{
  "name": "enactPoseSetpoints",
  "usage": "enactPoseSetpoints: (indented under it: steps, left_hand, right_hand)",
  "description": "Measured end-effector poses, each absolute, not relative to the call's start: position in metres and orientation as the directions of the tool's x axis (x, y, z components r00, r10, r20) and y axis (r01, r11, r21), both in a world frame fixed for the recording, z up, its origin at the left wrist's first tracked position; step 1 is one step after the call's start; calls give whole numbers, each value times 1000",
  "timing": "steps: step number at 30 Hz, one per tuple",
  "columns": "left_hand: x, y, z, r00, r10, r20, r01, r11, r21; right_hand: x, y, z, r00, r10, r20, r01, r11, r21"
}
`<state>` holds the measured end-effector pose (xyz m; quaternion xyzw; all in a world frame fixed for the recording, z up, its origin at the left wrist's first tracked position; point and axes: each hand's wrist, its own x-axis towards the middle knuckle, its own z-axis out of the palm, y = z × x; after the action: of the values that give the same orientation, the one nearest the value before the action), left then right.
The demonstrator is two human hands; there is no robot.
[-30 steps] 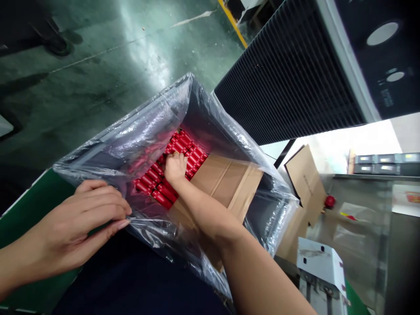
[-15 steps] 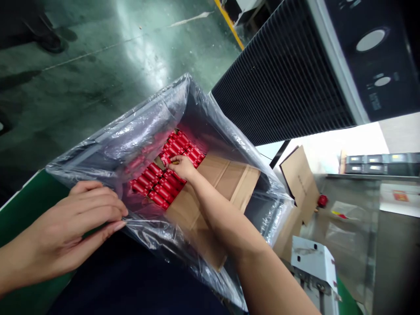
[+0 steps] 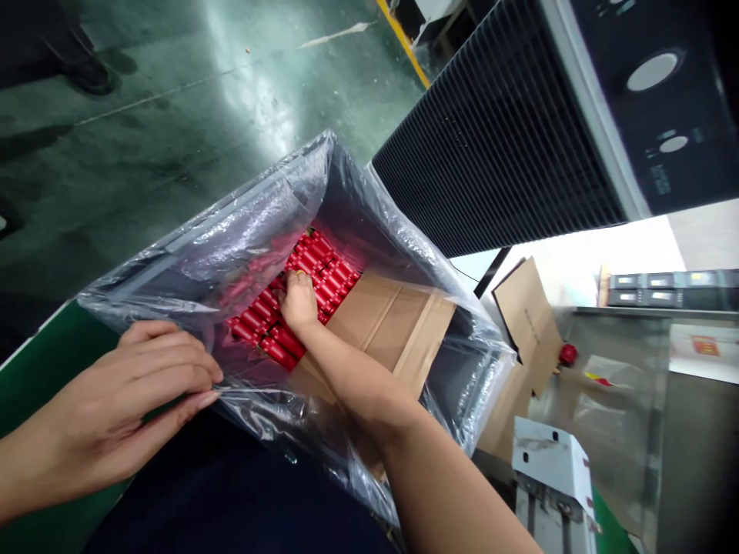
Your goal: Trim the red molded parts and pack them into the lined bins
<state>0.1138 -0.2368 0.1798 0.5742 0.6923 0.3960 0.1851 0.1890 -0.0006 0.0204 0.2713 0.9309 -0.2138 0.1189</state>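
A grey bin lined with a clear plastic bag stands tilted across the middle of the view. Rows of red cylindrical parts lie packed inside it. My left hand pinches the near left rim of the bag between thumb and fingers. Deep in the bin, my right hand is closed, its curled fingers down among the red parts. Its fingertips are hidden, so what they grip cannot be made out. A brown cardboard sheet covers the right side of the parts, under my right forearm.
A large black ribbed machine housing rises beyond the bin's right side. Cardboard flaps and a white metal bracket are at the right. Green floor lies past the bin, with a person's shoe at upper left.
My right hand has moved a little left and turned, its fingers now pointing down into the red parts. A red part earlier seen at its fingertips is hidden now. My left hand stays put.
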Motion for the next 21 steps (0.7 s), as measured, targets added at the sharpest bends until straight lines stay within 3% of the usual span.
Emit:
enactPoseSetpoints:
  steps: [5, 10, 16, 21]
  left_hand:
    - [107, -238, 172, -150, 941, 302, 720, -105, 685]
    - [104, -239, 170, -139, 942, 304, 728, -111, 677]
    - [104, -239, 173, -122, 949, 292, 722, -117, 682]
    - [119, -237, 174, -410, 890, 200, 552, 67, 831]
  right_hand:
    - [190, 15, 22, -789, 521, -324, 605, 752, -263]
    - [178, 25, 29, -739, 593, -320, 668, 706, -234]
    - [172, 35, 28, -681, 610, -405, 732, 548, -404]
    - [185, 66, 25, -624, 503, -598, 763, 230, -604]
